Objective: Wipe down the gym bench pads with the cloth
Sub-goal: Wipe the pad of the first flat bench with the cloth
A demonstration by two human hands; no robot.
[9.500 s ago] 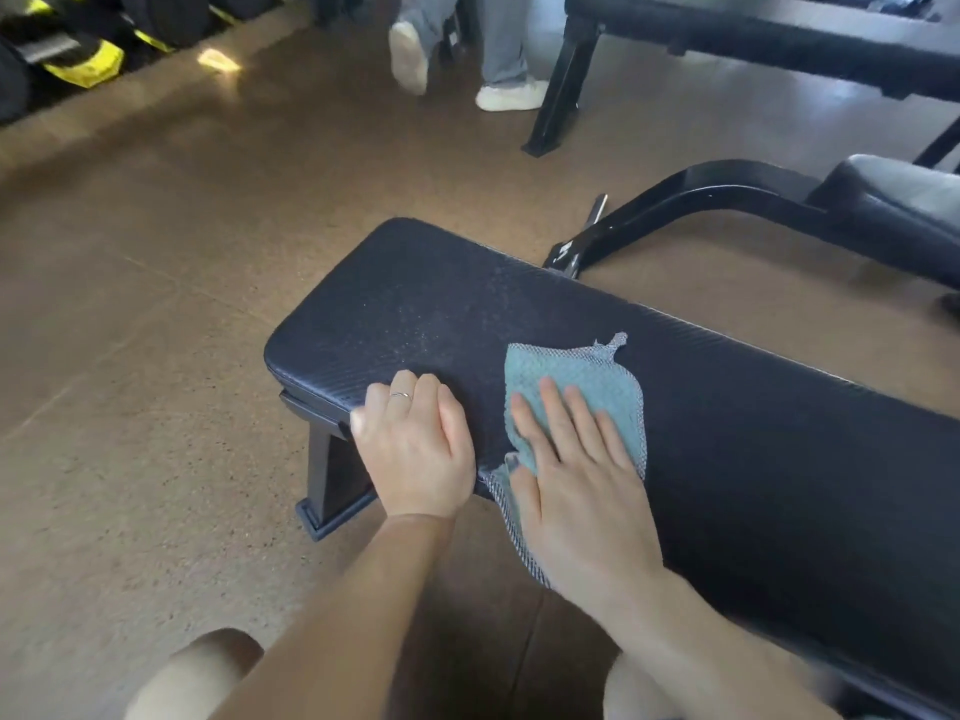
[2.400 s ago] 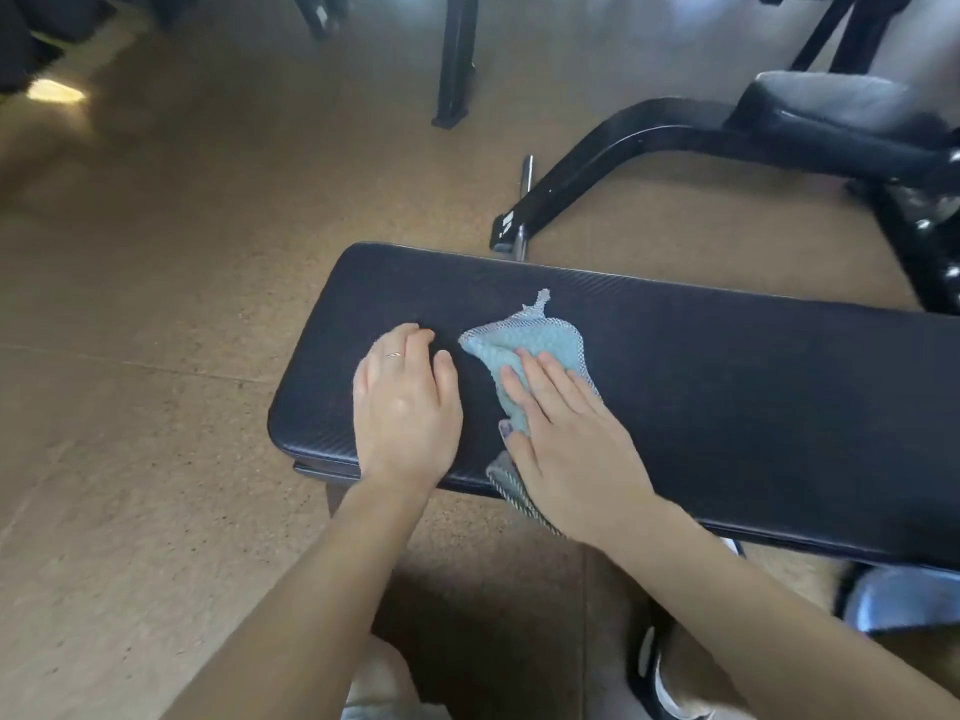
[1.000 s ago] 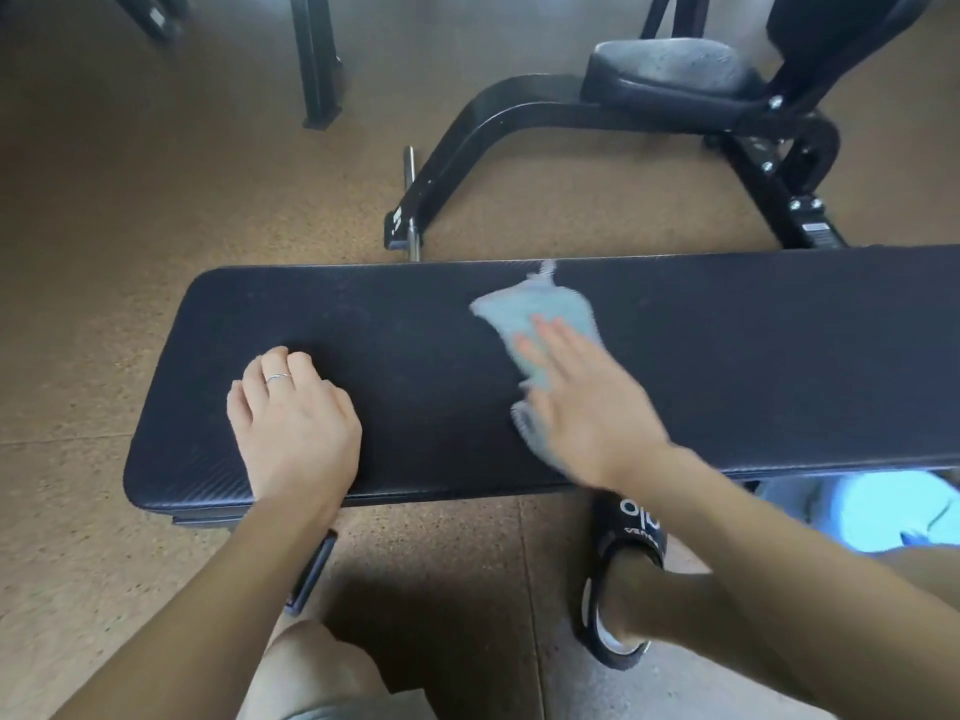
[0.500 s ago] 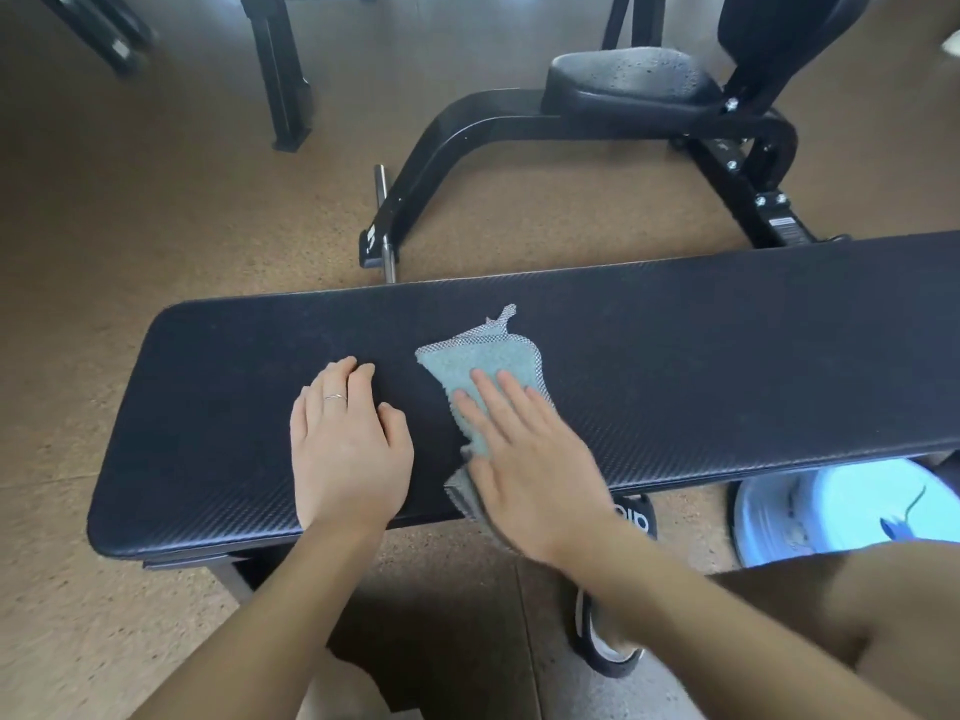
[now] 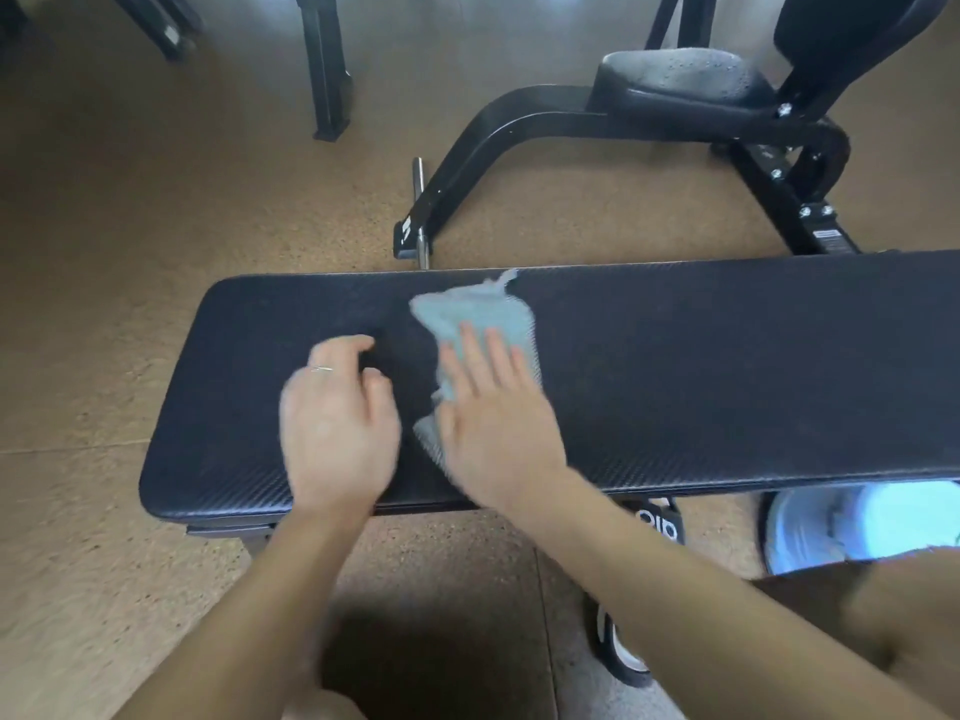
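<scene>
Since half a second ago both hands have slid right along the pad [image 5: 727,366], cloth further toward its far edge. Right hand [image 5: 493,423]: fingers [image 5: 478,356] spread flat, pressing the cloth [image 5: 478,317] onto the surface, not pinching it. Left hand [image 5: 337,423]: fingers loosely curled, empty, blurred; contact with the pad unclear. Cloth lies bunched left of the pad's middle, one tail at the far edge, one corner trailing under the palm. Risks: flat press alone may let the cloth ball up or skid out on a fast stroke; the tail could drag off the far edge. Most of the pad's right stretch likely unwiped. A bucket [image 5: 857,527] sits under the near edge by the foot; shifting could knock it.
</scene>
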